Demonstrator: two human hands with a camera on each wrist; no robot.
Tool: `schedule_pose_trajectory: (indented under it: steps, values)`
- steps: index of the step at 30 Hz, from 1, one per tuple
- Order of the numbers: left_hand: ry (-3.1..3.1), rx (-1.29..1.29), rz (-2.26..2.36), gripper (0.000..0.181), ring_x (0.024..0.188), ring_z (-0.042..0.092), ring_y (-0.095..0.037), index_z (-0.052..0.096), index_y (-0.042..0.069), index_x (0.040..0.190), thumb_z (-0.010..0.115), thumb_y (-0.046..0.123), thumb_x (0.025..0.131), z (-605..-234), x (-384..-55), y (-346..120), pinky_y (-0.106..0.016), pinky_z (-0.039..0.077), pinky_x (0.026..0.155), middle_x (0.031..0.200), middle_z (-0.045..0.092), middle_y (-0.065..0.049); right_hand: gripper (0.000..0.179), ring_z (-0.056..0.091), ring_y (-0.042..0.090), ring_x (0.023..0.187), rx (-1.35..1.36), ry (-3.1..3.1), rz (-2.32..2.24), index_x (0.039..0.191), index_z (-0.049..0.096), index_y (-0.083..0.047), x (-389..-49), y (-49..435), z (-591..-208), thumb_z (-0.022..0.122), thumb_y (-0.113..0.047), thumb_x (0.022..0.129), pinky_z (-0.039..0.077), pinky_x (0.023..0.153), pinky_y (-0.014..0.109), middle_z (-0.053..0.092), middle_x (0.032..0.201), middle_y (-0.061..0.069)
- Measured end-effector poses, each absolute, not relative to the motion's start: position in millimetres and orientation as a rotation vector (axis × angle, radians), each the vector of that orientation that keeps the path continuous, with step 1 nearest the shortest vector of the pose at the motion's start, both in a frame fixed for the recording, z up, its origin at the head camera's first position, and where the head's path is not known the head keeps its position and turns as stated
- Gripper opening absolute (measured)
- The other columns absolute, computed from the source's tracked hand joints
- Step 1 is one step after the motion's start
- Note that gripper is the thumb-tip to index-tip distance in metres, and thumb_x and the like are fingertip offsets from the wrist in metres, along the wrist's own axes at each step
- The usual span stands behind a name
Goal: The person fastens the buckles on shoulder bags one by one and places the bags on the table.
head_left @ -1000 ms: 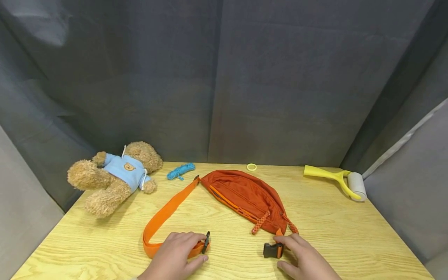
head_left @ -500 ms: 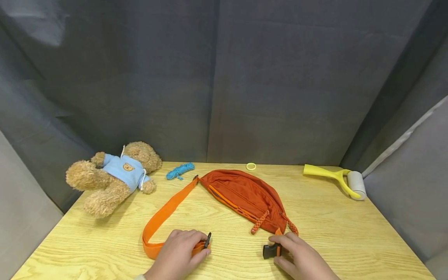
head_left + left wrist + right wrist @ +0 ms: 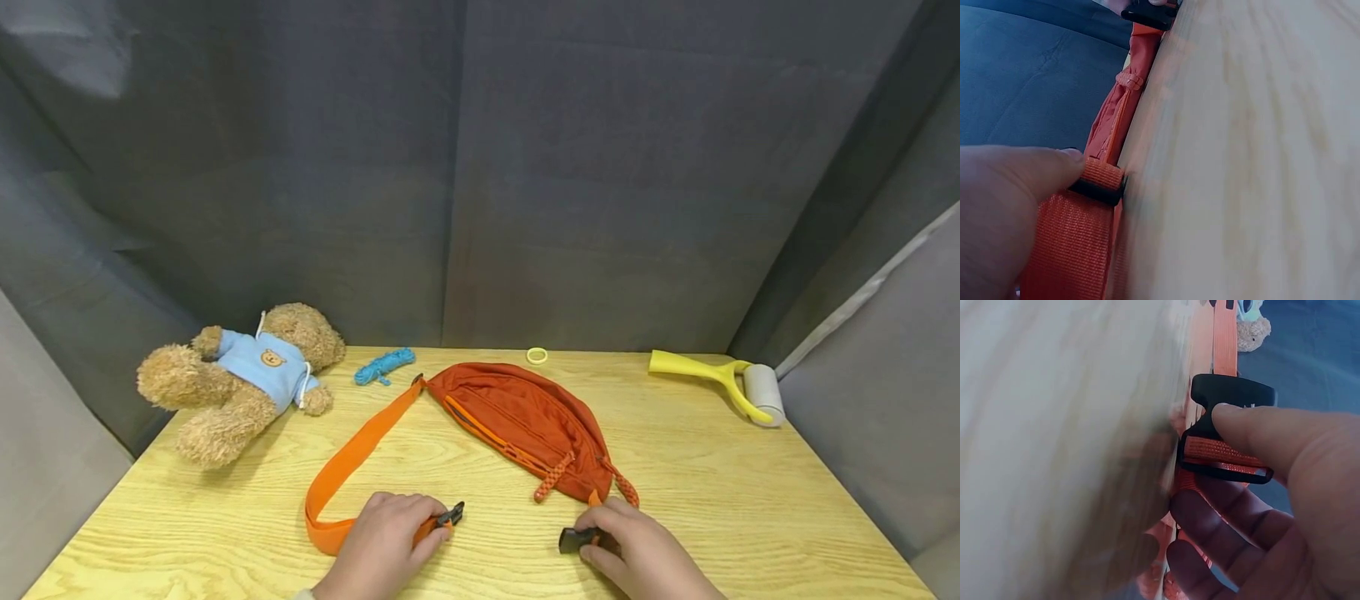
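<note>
A rust-red waist bag (image 3: 525, 425) lies on the wooden table (image 3: 712, 467), its orange strap (image 3: 352, 450) looping out to the left. At the strap's end, my left hand (image 3: 386, 542) pinches the black prong half of the buckle (image 3: 452, 514), prongs toward the right. My right hand (image 3: 641, 546) pinches the black socket half of the buckle (image 3: 573, 540) by the bag's lower right end, its mouth facing left. The two halves are apart, a stretch of table between them. In the right wrist view my thumb (image 3: 1260, 428) presses on the socket half, with the other fingers curled beneath.
A teddy bear (image 3: 270, 367) in a blue hoodie lies at the back left. Beside it is a bundle of blue cord (image 3: 385, 366). A yellow ring (image 3: 537, 356) lies behind the bag. The yellow-handled lint roller (image 3: 720, 379) is at the back right, before grey curtains (image 3: 585, 183).
The left hand has turned the prong half from edge-up to pointing right. The right hand has tilted the socket half and closed its thumb and fingers on it. The bag stays put.
</note>
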State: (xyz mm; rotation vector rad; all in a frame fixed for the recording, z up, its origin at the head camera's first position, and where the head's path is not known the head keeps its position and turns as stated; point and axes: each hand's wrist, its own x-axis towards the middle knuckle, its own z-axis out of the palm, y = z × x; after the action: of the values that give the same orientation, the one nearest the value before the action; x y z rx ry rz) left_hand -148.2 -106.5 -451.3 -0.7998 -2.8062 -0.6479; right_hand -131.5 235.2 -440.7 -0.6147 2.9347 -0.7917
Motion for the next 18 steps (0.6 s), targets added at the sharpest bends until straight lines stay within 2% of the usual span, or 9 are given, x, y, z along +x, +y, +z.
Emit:
schedule_pose_trajectory:
  steps: [6, 18]
  values:
    - [-2.820, -0.799, -0.617, 0.012, 0.093, 0.067, -0.009, 0.071, 0.028, 0.103, 0.071, 0.036, 0.094, -450.9, -148.0, -104.8, -0.043, 0.047, 0.085, 0.101, 0.071, 0.015, 0.021, 0.051, -0.003, 0.079, -0.612, 2.911, -0.832, 0.104, 0.068, -0.027, -132.6, 230.9, -441.1, 0.080, -0.024, 0.087, 0.047, 0.067, 0.026, 0.057, 0.094, -0.012]
    - [-2.755, -0.825, -0.625, 0.010, 0.095, 0.067, -0.007, 0.070, 0.026, 0.104, 0.070, 0.031, 0.095, -453.1, -146.9, -102.0, -0.041, 0.048, 0.084, 0.102, 0.070, 0.016, 0.018, 0.053, -0.003, 0.081, -0.638, 2.867, -0.919, 0.102, 0.068, -0.028, -134.0, 219.9, -442.5, 0.078, -0.026, 0.088, 0.048, 0.067, 0.025, 0.058, 0.095, -0.012]
